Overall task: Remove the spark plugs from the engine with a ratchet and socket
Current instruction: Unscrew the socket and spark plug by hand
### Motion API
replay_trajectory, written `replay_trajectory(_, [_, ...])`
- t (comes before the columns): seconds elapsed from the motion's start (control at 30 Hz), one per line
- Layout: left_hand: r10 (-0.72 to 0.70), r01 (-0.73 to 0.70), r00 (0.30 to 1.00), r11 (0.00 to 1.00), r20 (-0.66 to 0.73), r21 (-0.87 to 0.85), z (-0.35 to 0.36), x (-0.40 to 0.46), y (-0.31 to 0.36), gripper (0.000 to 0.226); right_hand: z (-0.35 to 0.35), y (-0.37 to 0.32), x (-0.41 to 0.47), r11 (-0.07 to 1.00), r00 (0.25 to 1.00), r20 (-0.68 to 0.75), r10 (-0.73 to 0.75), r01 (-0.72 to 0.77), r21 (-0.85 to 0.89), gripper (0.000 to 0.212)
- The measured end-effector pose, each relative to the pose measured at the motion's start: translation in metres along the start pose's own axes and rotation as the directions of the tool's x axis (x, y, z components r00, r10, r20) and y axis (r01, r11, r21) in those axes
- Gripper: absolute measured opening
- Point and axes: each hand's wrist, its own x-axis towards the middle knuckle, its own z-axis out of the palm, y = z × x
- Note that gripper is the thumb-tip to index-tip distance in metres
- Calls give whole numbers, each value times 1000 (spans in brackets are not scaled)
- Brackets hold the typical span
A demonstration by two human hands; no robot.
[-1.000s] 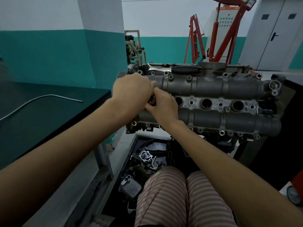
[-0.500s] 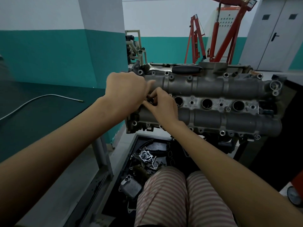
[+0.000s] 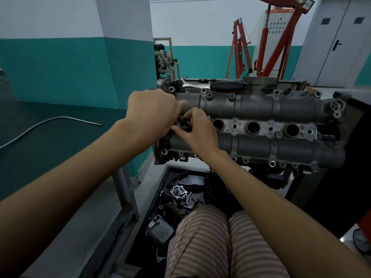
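Your left hand [image 3: 149, 115] and right hand [image 3: 197, 130] pinch something small and dark at the rough grey cast engine's [image 3: 261, 121] round leftmost well [image 3: 184, 124].

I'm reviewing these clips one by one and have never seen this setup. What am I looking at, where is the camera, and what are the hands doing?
There is no robot here. The camera sits on a person's head and looks down along both bare arms. In front is an engine with a row of four round spark plug holes. Both hands meet at the leftmost hole: the left hand and the right hand have their fingers curled around something small and dark at its mouth, too hidden to name. No ratchet shows. A bent rod lies on the dark table at left, and loose parts fill a tray below the engine.
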Motion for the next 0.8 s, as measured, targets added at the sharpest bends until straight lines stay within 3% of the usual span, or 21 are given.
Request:
replay_trajectory(0.1, [18, -15, 999, 993, 27, -114, 1, -3, -1, 49, 1, 2, 0, 1000, 1000, 23, -7, 7, -18, 24])
replay_trajectory(0.2, [99, -92, 995, 957, 14, -275, -2, -6, 4, 25, 1, 0, -1, 999, 999, -27, -25, 26, 47, 16])
replay_trajectory(0.27, [67, -64, 998, 958, -1, -280, -2, -2, 5, 15, 0, 0, -2, 992, 995, -8, -98, 98, 77, 9])
replay_trajectory(0.37, [-34, 37, 999, 995, 35, -96, -1, 6, 0, 41, -3, 0, -2, 982, 981, 61, -186, 186, 16, 35])
replay_trajectory(0.47, [-52, 54, 998, 990, 22, -127, 0, 6, -8, 66, -3, 1, -1, 996, 994, 70, -86, 87, -9, 56])
replay_trajectory(0.53, [28, -21, 999, 968, 26, -249, 2, 3, -8, 53, -3, 1, -1, 998, 999, 50, -16, 13, 54, 61])
replay_trajectory(0.63, [127, -88, 989, 921, 79, -380, 2, 0, -4, 29, -3, 0, -2, 997, 1000, 23, 2, -4, 82, 46])
replay_trajectory(0.73, [69, -51, 997, 943, 45, -329, 4, 3, -2, 18, -2, 0, -2, 996, 1000, 20, -6, 5, 84, 44])
replay_trajectory(0.8, [45, -40, 999, 986, 28, -163, 6, 5, 0, 20, -2, 1, -2, 998, 1000, 21, -14, 12, 69, 44])
